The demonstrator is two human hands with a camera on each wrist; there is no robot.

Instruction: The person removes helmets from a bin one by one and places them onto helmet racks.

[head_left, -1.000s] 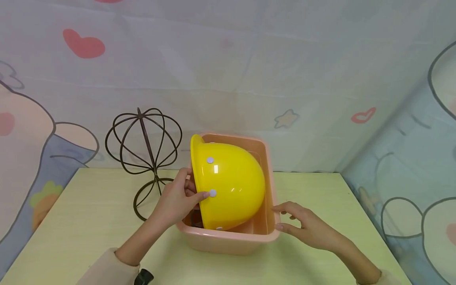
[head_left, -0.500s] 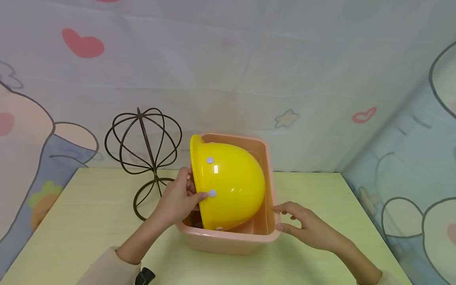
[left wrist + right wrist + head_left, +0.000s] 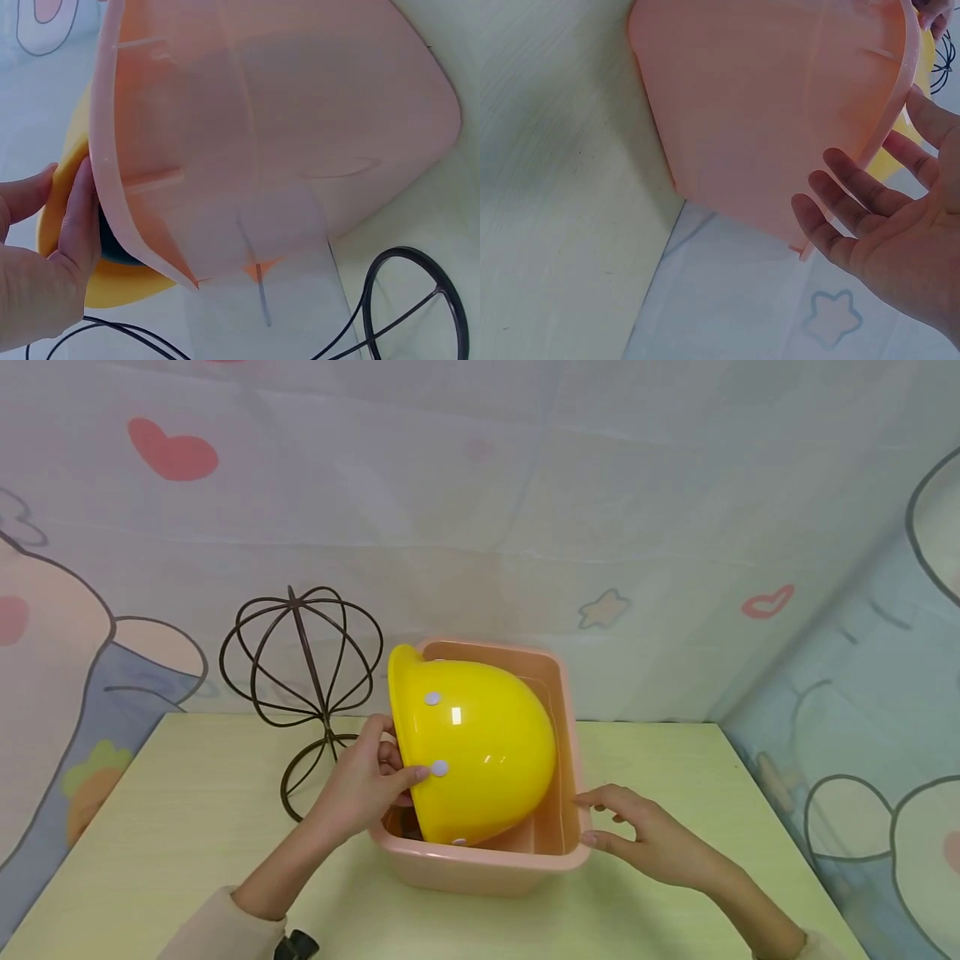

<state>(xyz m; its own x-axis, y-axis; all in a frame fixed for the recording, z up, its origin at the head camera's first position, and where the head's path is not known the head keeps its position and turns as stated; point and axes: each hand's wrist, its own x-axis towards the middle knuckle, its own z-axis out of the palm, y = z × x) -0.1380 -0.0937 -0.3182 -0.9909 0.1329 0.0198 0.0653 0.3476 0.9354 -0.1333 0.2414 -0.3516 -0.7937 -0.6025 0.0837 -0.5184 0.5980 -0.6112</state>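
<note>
A yellow hard hat (image 3: pixel 487 752) with pale round studs lies on its side in a pink plastic basin (image 3: pixel 487 858), its brim toward the left. My left hand (image 3: pixel 360 785) pinches the brim, thumb on the outer face and fingers curled behind it. The left wrist view shows that hand (image 3: pixel 45 247) at the yellow brim, with something dark inside the hat. At the basin's right rim, my right hand (image 3: pixel 645 835) rests its thumb and index fingertips. In the right wrist view the other fingers of this hand (image 3: pixel 907 217) are spread loosely beside the basin wall.
A dark wire stand (image 3: pixel 327 710) with a globe-shaped top stands left of the basin, close to my left hand. The pale table (image 3: pixel 660 760) reaches a patterned cloth backdrop (image 3: pixel 480 527) behind. A small black object (image 3: pixel 296 945) shows near the left sleeve.
My left hand has drawn the hat's brim slightly to the left, and the hat has shifted a little with it. The right hand and basin have stayed in place.
</note>
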